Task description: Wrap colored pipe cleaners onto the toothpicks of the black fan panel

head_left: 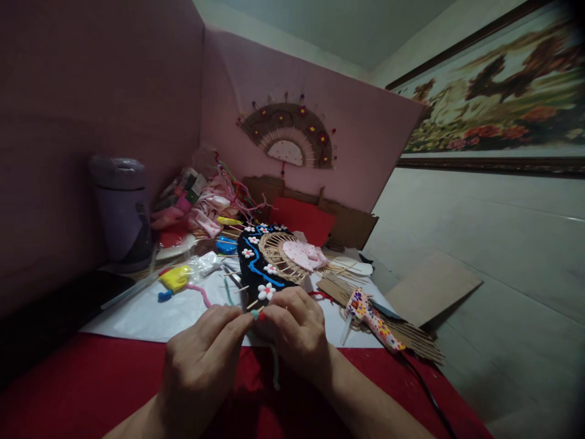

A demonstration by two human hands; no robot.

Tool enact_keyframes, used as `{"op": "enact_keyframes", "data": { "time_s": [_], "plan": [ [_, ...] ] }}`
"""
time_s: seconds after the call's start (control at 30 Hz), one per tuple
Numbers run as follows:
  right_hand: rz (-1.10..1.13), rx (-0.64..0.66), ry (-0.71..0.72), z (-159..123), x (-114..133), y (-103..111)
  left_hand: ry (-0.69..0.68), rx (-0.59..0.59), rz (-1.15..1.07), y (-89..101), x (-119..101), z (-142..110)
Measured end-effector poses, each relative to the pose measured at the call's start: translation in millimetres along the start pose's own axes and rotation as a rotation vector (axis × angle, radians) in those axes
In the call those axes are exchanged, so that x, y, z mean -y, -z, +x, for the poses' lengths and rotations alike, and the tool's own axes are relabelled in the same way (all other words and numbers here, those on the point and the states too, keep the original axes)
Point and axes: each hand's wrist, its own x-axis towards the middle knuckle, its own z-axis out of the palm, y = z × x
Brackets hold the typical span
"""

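My left hand [205, 350] and my right hand [299, 329] meet at the near edge of a black half-round fan [247, 274]. Both are closed in a pinch. Between the fingertips shows a small pale green twist of pipe cleaner [255, 314], and its loose end hangs below my right hand. A tiny red bit [262, 316] sits beside the twist, partly hidden by my right fingers. White clay flowers [267, 291] with red centres and blue wavy lines decorate the fan. Thin sticks run through it, around a pink dotted cloth centre [304, 255].
A flowered glue gun [368, 314] with a black cord lies right, on corrugated cardboard [418, 340]. Yellow clay in plastic [176, 277] and a purple flask [121, 213] stand left. Pink cloth and pipe cleaners pile behind. A brown fan [292, 119] hangs on the pink panel.
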Motion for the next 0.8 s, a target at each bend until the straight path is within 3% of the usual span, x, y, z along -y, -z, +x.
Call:
{"op": "enact_keyframes", "data": {
  "time_s": [0.8],
  "plan": [
    [0.000, 0.005, -0.011, 0.0, 0.6, -1.2, -0.008, 0.046, 0.019, -3.8, 0.7, -4.0]
  ]
}}
